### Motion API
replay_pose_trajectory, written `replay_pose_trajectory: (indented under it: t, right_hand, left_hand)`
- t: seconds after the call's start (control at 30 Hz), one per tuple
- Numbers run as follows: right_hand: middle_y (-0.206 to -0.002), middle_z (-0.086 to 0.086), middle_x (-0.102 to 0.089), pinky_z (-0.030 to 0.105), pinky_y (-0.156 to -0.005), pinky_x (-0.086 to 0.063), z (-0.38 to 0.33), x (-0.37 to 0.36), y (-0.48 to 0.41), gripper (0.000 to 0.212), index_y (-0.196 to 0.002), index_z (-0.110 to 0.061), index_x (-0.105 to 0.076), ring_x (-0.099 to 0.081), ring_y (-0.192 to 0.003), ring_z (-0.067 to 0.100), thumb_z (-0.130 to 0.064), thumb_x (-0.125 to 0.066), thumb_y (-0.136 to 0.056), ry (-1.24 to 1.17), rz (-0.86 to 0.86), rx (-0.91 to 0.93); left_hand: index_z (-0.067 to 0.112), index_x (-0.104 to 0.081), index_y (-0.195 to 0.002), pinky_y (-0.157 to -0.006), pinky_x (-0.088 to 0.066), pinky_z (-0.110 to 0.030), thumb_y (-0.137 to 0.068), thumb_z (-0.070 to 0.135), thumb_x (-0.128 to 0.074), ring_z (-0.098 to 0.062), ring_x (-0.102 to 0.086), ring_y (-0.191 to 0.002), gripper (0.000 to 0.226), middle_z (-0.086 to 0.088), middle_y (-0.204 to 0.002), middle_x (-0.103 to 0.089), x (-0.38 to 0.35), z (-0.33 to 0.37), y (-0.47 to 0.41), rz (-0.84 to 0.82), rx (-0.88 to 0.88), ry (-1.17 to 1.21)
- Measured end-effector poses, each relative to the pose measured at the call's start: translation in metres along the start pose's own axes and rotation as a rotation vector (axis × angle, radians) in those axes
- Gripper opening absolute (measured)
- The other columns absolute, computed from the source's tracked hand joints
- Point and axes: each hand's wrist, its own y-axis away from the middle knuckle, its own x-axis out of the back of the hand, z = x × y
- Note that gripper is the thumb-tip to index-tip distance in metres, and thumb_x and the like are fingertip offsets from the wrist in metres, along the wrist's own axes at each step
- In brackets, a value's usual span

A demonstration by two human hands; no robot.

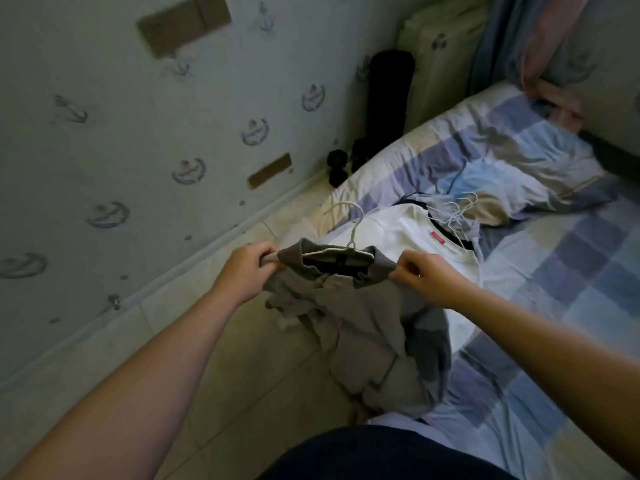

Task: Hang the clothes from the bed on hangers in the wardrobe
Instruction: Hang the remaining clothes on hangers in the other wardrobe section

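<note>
Both hands are closed tight on the soft grey knitted top (363, 317), which is up in the air over the edge of the bed with the blue checked sheet (571, 289). The left hand (246, 271) grips one shoulder, at 9 o'clock from the collar. The right hand (429, 280) pinches the other shoulder, at 3 o'clock. The thin white plastic hanger (351, 249) sits in the neck hole, with its hook pointing up to 12 o'clock.

Here is what I think could go wrong. The hanger looks loose in the collar, so if one hand lets go too soon, the top may slide off one end and drop. The rest of the top hangs down in a bunch at 6 o'clock, near the pale tiled floor (242, 358), so it could drag there and get dirty. Pulling the shoulders too hard could stretch the neck. The hook could also catch on the clothes lying behind it.

Now I count. Two hands. One grey top, with one hanger in it. One white T-shirt with a small red label (408, 233), flat on the bed at 1 o'clock. A little pile of spare white hangers (453, 209) is just past it, too tangled to count. Something dark peeks out under the T-shirt. I cannot see the wardrobe from here
</note>
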Motion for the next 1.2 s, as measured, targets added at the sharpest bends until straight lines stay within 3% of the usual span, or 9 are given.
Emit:
replay_pose_trajectory:
  t: [0.1,0.23,0.43,0.6,0.73,0.87,1.07,1.2]
  right_hand:
    - [-0.075,-0.002,-0.058,0.036,-0.066,-0.046,-0.047,-0.020,0.013,0.021,-0.084,-0.016,-0.060,-0.054,-0.070,0.018,-0.035,-0.062,-0.092,0.051,0.021,0.101]
    - [-0.081,0.001,-0.061,0.023,-0.063,-0.041,-0.111,-0.056,0.043,0.019,-0.088,-0.014,-0.063,-0.055,-0.075,0.019,-0.031,-0.060,-0.094,0.088,0.033,0.194]
    - [-0.076,-0.003,-0.055,0.026,-0.064,-0.043,-0.193,-0.109,0.088,0.026,-0.079,-0.022,-0.055,-0.053,-0.072,0.016,-0.041,-0.054,-0.096,0.169,0.033,0.254]
    - [-0.077,-0.005,-0.055,0.020,-0.065,-0.039,-0.239,-0.137,0.121,0.023,-0.082,-0.025,-0.055,-0.052,-0.072,0.010,-0.042,-0.052,-0.097,0.206,0.001,0.332]
    - [-0.076,-0.010,-0.053,0.019,-0.067,-0.039,-0.268,-0.153,0.146,0.019,-0.083,-0.028,-0.054,-0.053,-0.073,0.009,-0.041,-0.052,-0.097,0.207,-0.013,0.392]
    - [-0.082,-0.005,-0.057,0.026,-0.074,-0.047,-0.291,-0.165,0.176,0.023,-0.087,-0.023,-0.058,-0.055,-0.078,0.011,-0.042,-0.050,-0.097,0.233,-0.033,0.458]
    - [-0.074,-0.008,-0.052,0.025,-0.061,-0.038,-0.323,-0.157,0.236,0.026,-0.077,-0.027,-0.049,-0.052,-0.070,0.011,-0.042,-0.047,-0.098,0.248,0.014,0.667]
    - [-0.079,-0.001,-0.057,0.035,-0.069,-0.048,-0.347,-0.140,0.287,0.026,-0.084,-0.018,-0.055,-0.055,-0.074,0.018,-0.039,-0.047,-0.099,0.212,0.062,0.808]
  left_hand:
    - [0.021,-0.066,-0.084,-0.065,-0.043,-0.032,-0.086,0.026,-0.072,-0.017,-0.057,-0.077,0.007,0.002,-0.080,-0.063,0.032,-0.039,0.051,0.072,0.033,0.023]
    - [0.023,-0.065,-0.081,-0.067,-0.043,-0.034,-0.085,0.024,-0.073,-0.015,-0.057,-0.075,0.009,0.003,-0.077,-0.063,0.067,-0.082,0.124,0.149,0.044,0.068]
    - [0.025,-0.067,-0.086,-0.066,-0.043,-0.029,-0.088,0.027,-0.070,-0.011,-0.058,-0.081,0.005,0.007,-0.084,-0.064,0.102,-0.136,0.232,0.258,0.102,0.092]
    - [0.023,-0.067,-0.088,-0.068,-0.044,-0.031,-0.090,0.030,-0.069,-0.010,-0.058,-0.081,0.008,0.007,-0.084,-0.064,0.119,-0.159,0.312,0.311,0.158,0.124]
    - [0.023,-0.067,-0.091,-0.066,-0.041,-0.025,-0.092,0.031,-0.067,-0.007,-0.056,-0.080,0.009,0.008,-0.086,-0.061,0.124,-0.166,0.369,0.413,0.190,0.123]
    - [0.022,-0.067,-0.092,-0.064,-0.038,-0.021,-0.093,0.032,-0.064,-0.006,-0.055,-0.080,0.011,0.007,-0.087,-0.061,0.124,-0.167,0.426,0.521,0.221,0.088]
    - [0.013,-0.068,-0.103,-0.076,-0.041,-0.029,-0.095,0.022,-0.062,-0.018,-0.056,-0.089,0.013,0.000,-0.096,-0.060,0.116,-0.138,0.522,0.782,0.220,-0.028]
    - [0.011,-0.065,-0.103,-0.078,-0.040,-0.029,-0.096,0.018,-0.059,-0.019,-0.054,-0.092,0.011,0.001,-0.096,-0.056,0.116,-0.100,0.587,0.950,0.234,-0.092]
